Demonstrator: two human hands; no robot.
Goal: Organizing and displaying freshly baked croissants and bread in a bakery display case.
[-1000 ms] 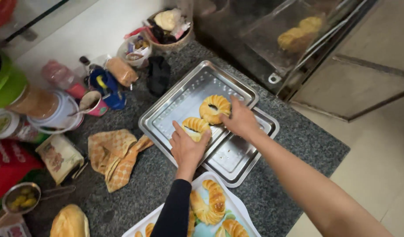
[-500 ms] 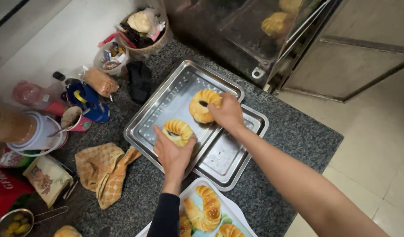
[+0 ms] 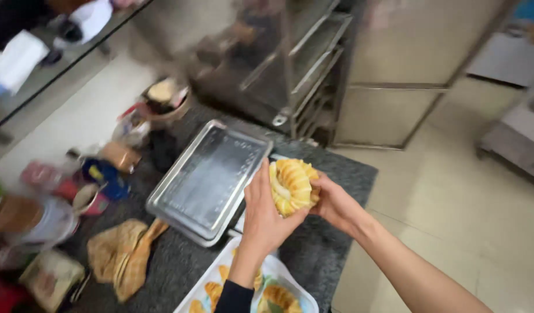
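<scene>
We note both pastries have left the steel tray [image 3: 206, 179]: left hand [image 3: 264, 217] and right hand [image 3: 335, 204] now clasp the stacked pastries [image 3: 291, 184] between them above the tabletop [image 3: 313, 255].

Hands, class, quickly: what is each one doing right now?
Left hand: fingers closed on the yellow ring pastries, held above the counter.
Right hand: fingers closed on the same pastries from the other side.

Open room: the bare steel tray [image 3: 206, 179] is unobstructed from above.
Obstacles: cluttered containers [image 3: 104, 174] are crowded left; a metal rack [image 3: 296, 75] is stood behind.
</scene>
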